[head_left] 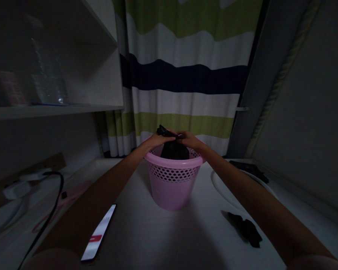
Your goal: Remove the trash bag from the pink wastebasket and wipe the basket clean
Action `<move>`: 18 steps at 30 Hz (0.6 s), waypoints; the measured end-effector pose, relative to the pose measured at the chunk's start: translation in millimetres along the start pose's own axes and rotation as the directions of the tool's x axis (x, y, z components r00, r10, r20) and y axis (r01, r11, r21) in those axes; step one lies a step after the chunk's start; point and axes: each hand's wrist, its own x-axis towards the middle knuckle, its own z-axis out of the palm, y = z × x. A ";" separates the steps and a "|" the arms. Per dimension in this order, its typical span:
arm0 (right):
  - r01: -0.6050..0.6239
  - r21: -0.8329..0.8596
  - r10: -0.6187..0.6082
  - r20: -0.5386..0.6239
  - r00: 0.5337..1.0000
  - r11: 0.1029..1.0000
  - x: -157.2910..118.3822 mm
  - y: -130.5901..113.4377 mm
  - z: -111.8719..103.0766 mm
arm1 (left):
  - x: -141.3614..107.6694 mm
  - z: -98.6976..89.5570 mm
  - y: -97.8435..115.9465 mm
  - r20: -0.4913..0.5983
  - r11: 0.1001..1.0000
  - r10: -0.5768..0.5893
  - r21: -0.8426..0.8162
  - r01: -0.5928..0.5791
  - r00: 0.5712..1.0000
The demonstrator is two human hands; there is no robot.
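A pink plastic basket (173,189) with a band of holes below its rim stands upright on the white tabletop. Over its opening, my left hand (159,140) and my right hand (190,141) meet at a black plastic bag (175,151). Both hands are closed on the bunched upper part of the bag, and a dark end sticks out above my left hand. The bag's lower part hangs inside the basket, where the front rim hides it. My fingertips are small and dim in the poor light.
A lit phone (99,236) lies front left, near a black cable (58,202) and plugs (17,190). On the right are a thin white ring (218,189), a crumpled black piece (246,229) and a dark bundle (249,168). A shelf (73,109) overhangs the left; a striped curtain (186,103) hangs behind.
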 end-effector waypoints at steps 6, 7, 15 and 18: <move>-0.008 0.376 0.030 -0.054 0.998 0.927 -2.4 3.8 -2.5 | -0.9 -1.8 -0.6 0.017 1.000 0.013 0.007 -0.013 1.000; 0.000 0.412 0.031 -0.068 0.997 0.911 -2.2 4.4 -2.4 | -0.9 -2.1 -0.5 0.022 1.000 0.018 0.017 -0.018 1.000; 0.054 0.460 0.007 -0.130 0.991 0.886 -4.7 4.4 -4.7 | -2.0 -1.7 1.9 0.007 0.997 -0.002 -0.075 0.002 1.000; 0.032 0.508 0.061 -0.165 0.984 0.861 -5.5 4.0 -4.2 | -3.4 -2.0 5.7 -0.082 0.991 -0.042 -0.127 0.031 0.996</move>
